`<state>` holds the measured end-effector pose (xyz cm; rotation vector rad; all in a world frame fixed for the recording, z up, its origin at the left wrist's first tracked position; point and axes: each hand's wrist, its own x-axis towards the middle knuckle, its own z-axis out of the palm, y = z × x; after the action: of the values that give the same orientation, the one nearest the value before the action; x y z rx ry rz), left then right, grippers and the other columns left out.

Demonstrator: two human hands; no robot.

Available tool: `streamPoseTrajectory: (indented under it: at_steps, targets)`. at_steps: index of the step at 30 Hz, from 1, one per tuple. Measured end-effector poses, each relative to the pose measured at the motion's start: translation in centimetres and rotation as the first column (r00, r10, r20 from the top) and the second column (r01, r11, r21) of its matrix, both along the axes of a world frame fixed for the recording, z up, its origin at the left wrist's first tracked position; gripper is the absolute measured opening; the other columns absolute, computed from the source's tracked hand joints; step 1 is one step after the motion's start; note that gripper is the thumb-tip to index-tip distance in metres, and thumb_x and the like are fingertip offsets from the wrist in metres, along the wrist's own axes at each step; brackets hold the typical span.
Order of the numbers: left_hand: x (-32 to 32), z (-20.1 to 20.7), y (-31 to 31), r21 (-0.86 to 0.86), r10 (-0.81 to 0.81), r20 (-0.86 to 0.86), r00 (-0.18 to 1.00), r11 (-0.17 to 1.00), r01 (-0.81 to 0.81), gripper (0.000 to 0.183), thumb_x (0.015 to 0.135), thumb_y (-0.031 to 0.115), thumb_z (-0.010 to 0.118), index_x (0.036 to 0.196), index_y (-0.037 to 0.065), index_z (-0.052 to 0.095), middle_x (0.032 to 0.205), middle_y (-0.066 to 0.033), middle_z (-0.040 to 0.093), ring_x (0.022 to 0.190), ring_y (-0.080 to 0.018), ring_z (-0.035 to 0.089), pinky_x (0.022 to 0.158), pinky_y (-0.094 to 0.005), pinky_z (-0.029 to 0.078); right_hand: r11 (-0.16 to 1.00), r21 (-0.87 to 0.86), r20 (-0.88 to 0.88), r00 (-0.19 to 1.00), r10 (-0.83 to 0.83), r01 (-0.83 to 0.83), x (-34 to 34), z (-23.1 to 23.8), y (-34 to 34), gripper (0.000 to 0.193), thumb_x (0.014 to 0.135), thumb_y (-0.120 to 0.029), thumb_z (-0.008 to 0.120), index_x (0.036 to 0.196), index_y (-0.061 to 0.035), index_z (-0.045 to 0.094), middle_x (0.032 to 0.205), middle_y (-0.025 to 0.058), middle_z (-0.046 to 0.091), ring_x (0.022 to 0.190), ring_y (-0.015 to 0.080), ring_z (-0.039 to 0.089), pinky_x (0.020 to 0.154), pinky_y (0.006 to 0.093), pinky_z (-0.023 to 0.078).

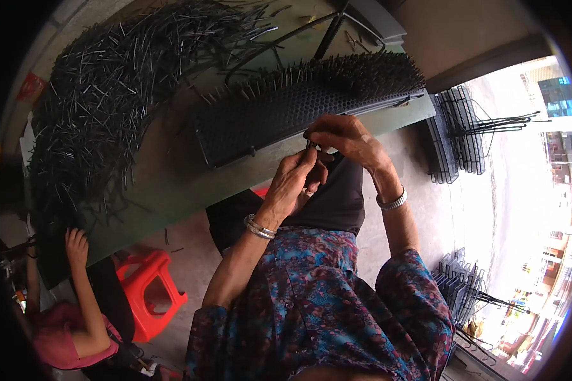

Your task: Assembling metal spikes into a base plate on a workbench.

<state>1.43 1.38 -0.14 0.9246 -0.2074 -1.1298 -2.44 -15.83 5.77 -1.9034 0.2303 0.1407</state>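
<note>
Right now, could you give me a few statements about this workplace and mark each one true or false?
1. The person's two hands are wide apart. False: the left hand and right hand are close together, at a small dark piece.
2. A heap of dark strips lies left of the honeycomb-patterned panel. True.
3. The plastic stool is blue. False: the stool is red.
4. The person's right wrist is bare. False: it wears a metallic band.
5. A co-worker's hand is near the heap. True.
</note>
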Motion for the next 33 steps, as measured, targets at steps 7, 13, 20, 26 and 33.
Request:
streamPoseTrajectory:
  at_steps: [7,13,20,26,33]
  targets:
    - [0.0,0.5,-0.1,0.075,-0.019,-0.005,1.000,0.997,0.019,0.047,0.098,0.045,0.050,0.108,0.000,0.062,0.076,-0.0058,0.064,0.061,-0.0089,0.056,0.055,-0.0210,0.042,0.999,0.045,0.056,0.998,-0.025,0.022,-0.5,0.3,-0.6,0.013,0.089,-0.008,0.062,0.094,0.0033,0.063,0.083,0.0086,0.066,0.078,0.0125,0.064,0.069,0.0256,0.050]
    - [-0.2,0.0,0.3,0.110,0.095,-0.097,0.991,0.990,-0.085,0.047,0.096,0.045,0.053,0.109,0.001,0.063,0.084,-0.0097,0.068,0.068,-0.0130,0.064,0.058,-0.0234,0.046,0.721,-0.330,0.561,0.741,-0.369,0.609,0.8,1.1,-3.0,0.012,0.090,-0.007,0.062,0.099,-0.0006,0.065,0.082,0.0074,0.068,0.077,0.0117,0.065,0.070,0.0254,0.049]
    - [-1.0,-2.1,1.2,0.085,0.041,-0.089,0.995,0.996,-0.033,0.039,0.098,0.038,0.053,0.109,0.002,0.063,0.083,-0.0095,0.068,0.066,-0.0126,0.062,0.057,-0.0223,0.046,0.559,-0.414,0.697,0.645,-0.312,0.718,3.2,-2.5,-5.6,0.012,0.090,-0.009,0.061,0.100,-0.0019,0.064,0.084,0.0117,0.067,0.073,0.0184,0.066,0.067,0.0287,0.050]
    - [-1.1,-1.9,1.6,0.137,0.059,-0.111,0.992,0.990,-0.044,0.036,0.098,0.036,0.053,0.108,0.003,0.062,0.083,-0.0095,0.068,0.066,-0.0127,0.062,0.057,-0.0222,0.047,0.517,-0.494,0.700,0.672,-0.241,0.699,3.4,-2.7,-6.0,0.010,0.090,-0.009,0.061,0.098,-0.0019,0.064,0.081,0.0127,0.064,0.069,0.0212,0.065,0.063,0.0305,0.050]
    - [-1.5,-1.9,2.0,0.157,0.083,-0.117,0.990,0.985,-0.064,0.034,0.098,0.036,0.053,0.110,0.005,0.063,0.082,-0.0083,0.068,0.066,-0.0114,0.062,0.058,-0.0207,0.046,0.601,-0.502,0.657,0.726,-0.201,0.621,3.5,-2.6,-6.8,0.009,0.089,-0.006,0.060,0.097,-0.0027,0.064,0.084,0.0129,0.065,0.071,0.0224,0.065,0.063,0.0314,0.050]
